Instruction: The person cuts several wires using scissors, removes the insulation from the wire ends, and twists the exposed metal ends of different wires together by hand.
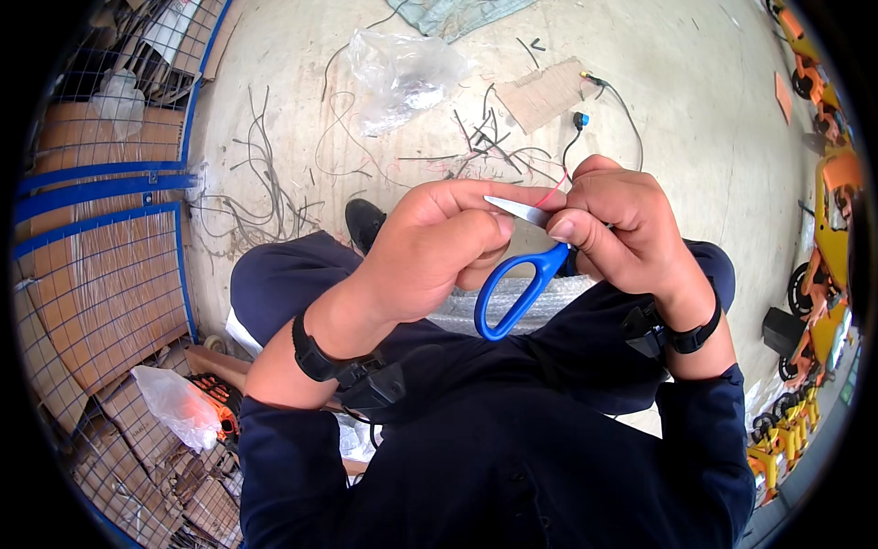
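My right hand (626,220) is closed around blue-handled scissors (489,306), its thumb pressed at the pivot. The handle loops hang downward, and the metal blade (519,209) points left over the index finger of my left hand (439,238). A thin red wire (555,190) crosses that fingertip beside the blade and runs up along my right hand. Above it, a black cable with a blue connector (581,120) extends forward. My left hand's other fingers are curled with the thumb against them; whatever they grip is hidden.
Black cable offcuts (494,142) and thin wires litter the concrete floor ahead, around a clear plastic bag (402,78) and a cardboard piece (544,96). A blue wire-mesh cage (110,247) holding cardboard stands left. Yellow and orange wheeled machines (828,210) line the right.
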A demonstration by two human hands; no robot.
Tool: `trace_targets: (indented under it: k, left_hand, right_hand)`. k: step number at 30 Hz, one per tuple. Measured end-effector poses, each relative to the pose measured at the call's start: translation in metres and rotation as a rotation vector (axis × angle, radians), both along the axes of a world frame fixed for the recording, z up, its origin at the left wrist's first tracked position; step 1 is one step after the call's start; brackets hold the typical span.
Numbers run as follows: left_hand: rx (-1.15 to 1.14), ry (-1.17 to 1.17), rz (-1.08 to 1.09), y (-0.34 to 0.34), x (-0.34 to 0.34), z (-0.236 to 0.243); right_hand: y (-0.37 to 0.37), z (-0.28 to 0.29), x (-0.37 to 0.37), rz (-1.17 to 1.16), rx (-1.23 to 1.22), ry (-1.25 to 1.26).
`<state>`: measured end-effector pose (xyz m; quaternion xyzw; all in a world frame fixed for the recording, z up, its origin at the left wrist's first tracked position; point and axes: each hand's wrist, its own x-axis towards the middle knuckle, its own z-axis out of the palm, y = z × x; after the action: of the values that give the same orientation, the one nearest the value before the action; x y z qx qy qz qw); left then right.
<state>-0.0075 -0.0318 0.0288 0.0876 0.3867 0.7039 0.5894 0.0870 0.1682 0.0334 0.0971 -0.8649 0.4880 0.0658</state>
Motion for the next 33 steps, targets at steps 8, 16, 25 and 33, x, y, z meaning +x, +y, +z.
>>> trace_targets:
  k: [8, 16, 25, 33]
  left_hand:
    - [0.032, -0.007, -0.032, -0.0018, -0.0011, 0.0008]
    - [-0.028, -0.007, 0.034, 0.0045, 0.0051, 0.0005]
    - [-0.057, 0.096, 0.006, 0.0027, 0.0058, -0.0030]
    - [-0.050, 0.118, 0.019, 0.0048, 0.0051, -0.0020]
  right_hand:
    - [-0.0024, -0.0041, 0.0014, -0.016, -0.059, 0.025]
    - [0.0015, -0.0047, -0.0022, -0.023, 0.121, 0.167]
    - [0.0004, -0.0045, -0.0021, 0.007, 0.237, 0.265]
    - [0.0013, -0.0047, -0.0013, -0.037, 0.240, 0.280]
